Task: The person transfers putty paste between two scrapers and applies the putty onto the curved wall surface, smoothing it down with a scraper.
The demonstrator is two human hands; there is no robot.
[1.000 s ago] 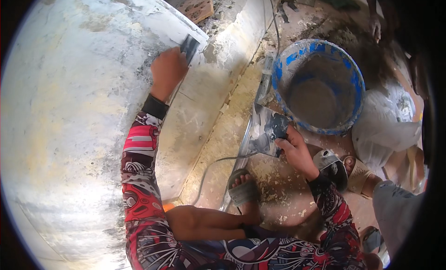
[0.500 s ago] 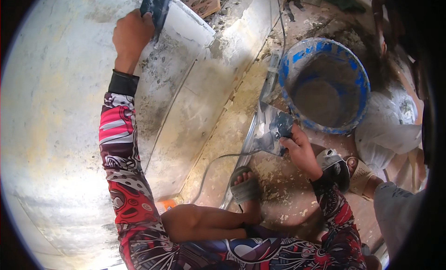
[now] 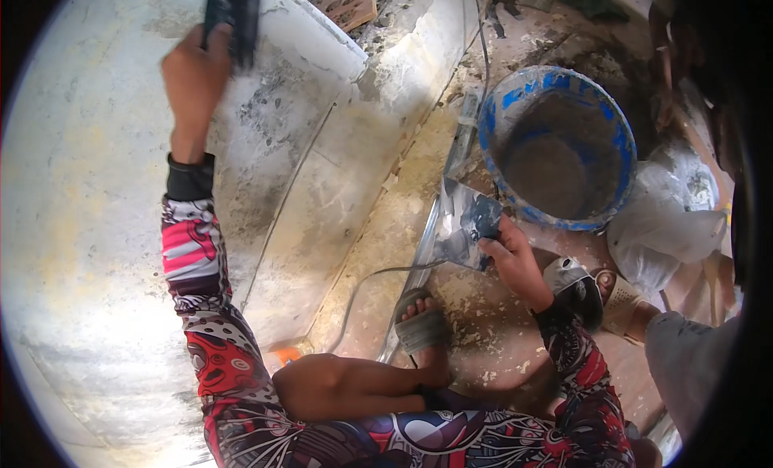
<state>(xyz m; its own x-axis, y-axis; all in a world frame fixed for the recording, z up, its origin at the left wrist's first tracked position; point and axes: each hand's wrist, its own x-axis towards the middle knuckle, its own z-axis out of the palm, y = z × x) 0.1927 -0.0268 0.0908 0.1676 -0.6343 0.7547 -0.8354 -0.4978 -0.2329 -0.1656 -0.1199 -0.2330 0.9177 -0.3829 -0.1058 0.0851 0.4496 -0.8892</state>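
Note:
Against the pale, patchy wall (image 3: 105, 186), my left hand (image 3: 195, 78) is closed around a dark putty knife (image 3: 232, 25), which is blurred by motion at the top of the view. My right hand (image 3: 517, 260) grips a second, wide putty knife (image 3: 465, 222) by its dark middle. Grey smears of paste mark that one's shiny blade. It is held over the floor, just left of and below a blue bucket (image 3: 489, 122) whose inner wall is coated with grey paste.
A dark cable (image 3: 386, 269) and a metal strip (image 3: 428, 247) run along the wall's foot. My sandalled foot (image 3: 422, 323) is beside them. Right of the bucket lie clear plastic bags (image 3: 656, 235). Another person's shoe (image 3: 624, 305) and leg (image 3: 684, 359) are at the right.
My left hand has swept left and slightly down along the wall with its putty knife. My right hand and its putty knife stay nearly in place.

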